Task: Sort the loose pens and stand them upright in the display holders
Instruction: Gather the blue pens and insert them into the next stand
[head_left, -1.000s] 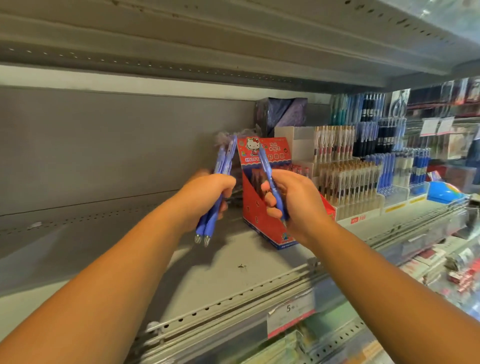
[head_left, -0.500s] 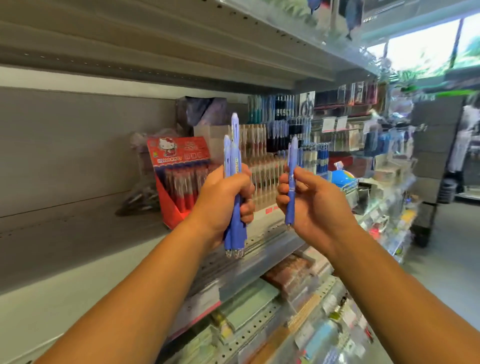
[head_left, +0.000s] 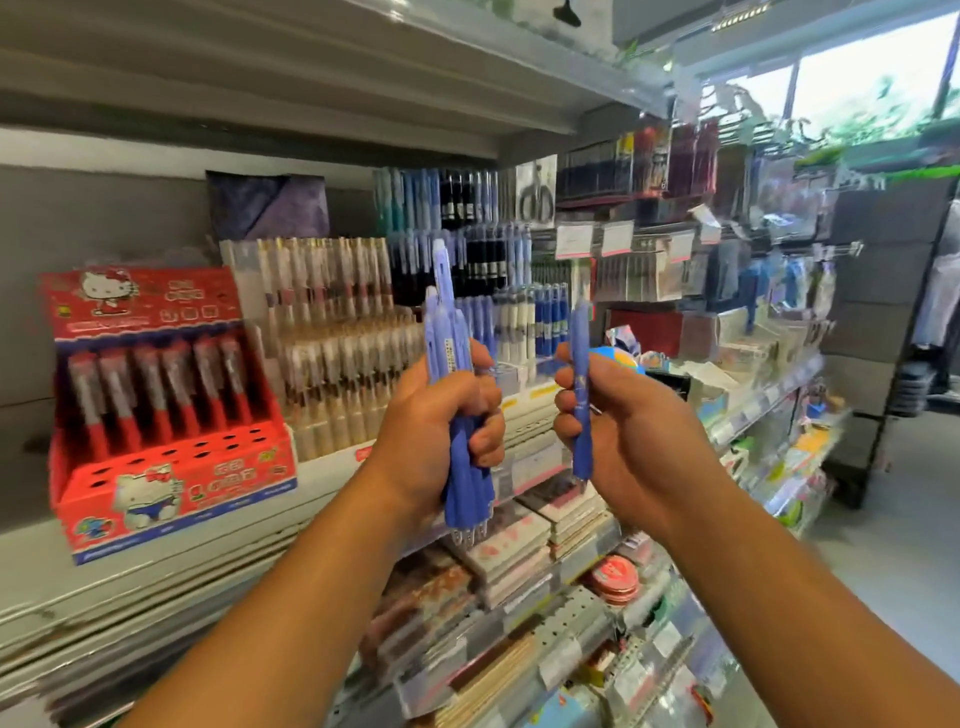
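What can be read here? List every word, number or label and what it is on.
Nothing reads clearly.
Red display box: print blurred.
Sticker on the blue pens in the left hand: too small.
Single pen in the right hand: marking too faint.
White tags on the hanging rail: blurred.
Shelf-edge labels: blurred.

Periwinkle-blue pens (head_left: 457, 415) fill both hands; the display box (head_left: 171, 467) is red with white cartoon-cat print, holding red-and-clear pens (head_left: 150, 395).
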